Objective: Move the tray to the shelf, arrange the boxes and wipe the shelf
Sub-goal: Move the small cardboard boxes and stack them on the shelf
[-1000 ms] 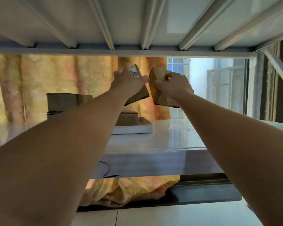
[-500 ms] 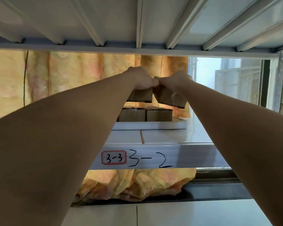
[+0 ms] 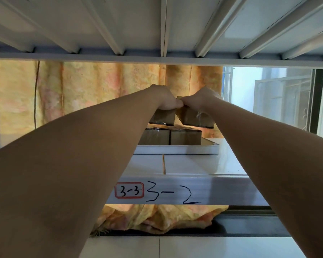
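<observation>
A white tray (image 3: 177, 151) lies on the white shelf (image 3: 194, 164), with two brown cardboard boxes (image 3: 185, 140) standing side by side in it. My left hand (image 3: 165, 98) grips a brown box (image 3: 164, 118) from above, and my right hand (image 3: 203, 99) grips a second brown box (image 3: 196, 120) beside it. Both held boxes hang just above the two in the tray, close together, with my thumbs touching. My left forearm hides the tray's left part.
The shelf's front rail (image 3: 175, 190) bears a red-framed label "3-3" and handwritten "3-2". The underside of the upper shelf (image 3: 162, 25) runs close overhead. An orange curtain (image 3: 101, 90) hangs behind, and an open window (image 3: 280, 101) is at the right.
Both hands have lowered the two boxes from up near the upper shelf down to just above the boxes in the tray, and levelled them. My view has shifted left.
</observation>
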